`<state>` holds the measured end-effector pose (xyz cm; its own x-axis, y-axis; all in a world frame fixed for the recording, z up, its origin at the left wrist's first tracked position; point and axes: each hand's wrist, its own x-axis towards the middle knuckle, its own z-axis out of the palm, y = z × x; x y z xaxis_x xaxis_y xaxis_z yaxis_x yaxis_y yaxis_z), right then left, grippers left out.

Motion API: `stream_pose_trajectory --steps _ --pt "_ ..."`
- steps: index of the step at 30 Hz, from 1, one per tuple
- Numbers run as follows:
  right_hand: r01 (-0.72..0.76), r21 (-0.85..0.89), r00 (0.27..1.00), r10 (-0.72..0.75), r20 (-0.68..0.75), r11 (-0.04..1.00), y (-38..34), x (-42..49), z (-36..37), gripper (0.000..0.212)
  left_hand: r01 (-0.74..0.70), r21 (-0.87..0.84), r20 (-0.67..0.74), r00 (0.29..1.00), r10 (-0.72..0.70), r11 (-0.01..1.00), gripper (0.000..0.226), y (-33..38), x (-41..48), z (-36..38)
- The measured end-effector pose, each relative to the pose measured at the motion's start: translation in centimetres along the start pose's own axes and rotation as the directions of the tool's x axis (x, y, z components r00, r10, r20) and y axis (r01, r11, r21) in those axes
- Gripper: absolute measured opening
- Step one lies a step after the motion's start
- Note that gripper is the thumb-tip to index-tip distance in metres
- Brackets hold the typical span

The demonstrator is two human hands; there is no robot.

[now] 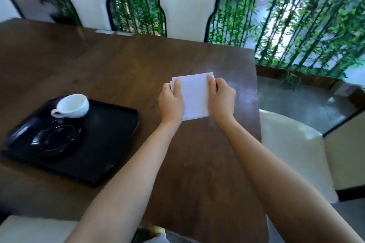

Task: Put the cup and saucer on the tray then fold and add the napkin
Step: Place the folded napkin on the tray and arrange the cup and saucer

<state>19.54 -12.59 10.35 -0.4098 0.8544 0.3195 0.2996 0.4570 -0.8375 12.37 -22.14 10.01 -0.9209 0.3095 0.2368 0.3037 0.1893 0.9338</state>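
Note:
A white napkin (pixel 194 95), folded into a rectangle, is held over the dark wooden table. My left hand (pixel 171 102) grips its left edge with the thumb on top. My right hand (pixel 221 96) grips its right edge the same way. To the left lies a black tray (pixel 110 136). On the tray rests a glossy black saucer (pixel 53 139) at its left part. A white cup (pixel 72 106) lies tilted on its side at the tray's far edge, handle toward the left, apart from the saucer.
The brown table (pixel 118 69) ends just right of my right hand. White chairs stand at the far side (pixel 187 14) and at the right (pixel 292 150). A bamboo screen (pixel 286 16) rises behind.

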Motion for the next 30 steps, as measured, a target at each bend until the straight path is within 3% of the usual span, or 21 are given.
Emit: stream_pose_trajectory --steps 10,18,22,25,30 --pt "0.024 0.303 0.973 -0.092 0.212 0.953 -6.1 -3.3 8.0 0.046 0.009 0.014 -0.227 0.974 -0.006 1.000 0.035 -2.6 1.9 -10.1" --pt "0.097 0.231 0.896 -0.186 0.403 0.968 -11.1 -6.3 16.6 0.045 0.158 0.028 -0.306 0.941 -0.142 0.987 0.034 -7.4 4.3 -18.8" --pt "0.142 0.165 0.870 -0.203 0.449 0.976 -12.8 -7.2 20.4 0.050 0.245 -0.054 -0.258 0.933 -0.250 0.968 0.035 -9.7 5.6 -22.3" --pt "0.195 0.094 0.850 -0.216 0.481 0.976 -13.3 -7.2 22.6 0.051 0.336 -0.157 -0.143 0.923 -0.358 0.929 0.032 -11.5 6.4 -24.2" --pt "0.237 -0.079 0.759 -0.133 0.638 0.968 -11.8 -7.1 25.6 0.042 0.595 -0.397 0.205 0.800 -0.564 0.699 0.027 -14.7 6.4 -26.3"
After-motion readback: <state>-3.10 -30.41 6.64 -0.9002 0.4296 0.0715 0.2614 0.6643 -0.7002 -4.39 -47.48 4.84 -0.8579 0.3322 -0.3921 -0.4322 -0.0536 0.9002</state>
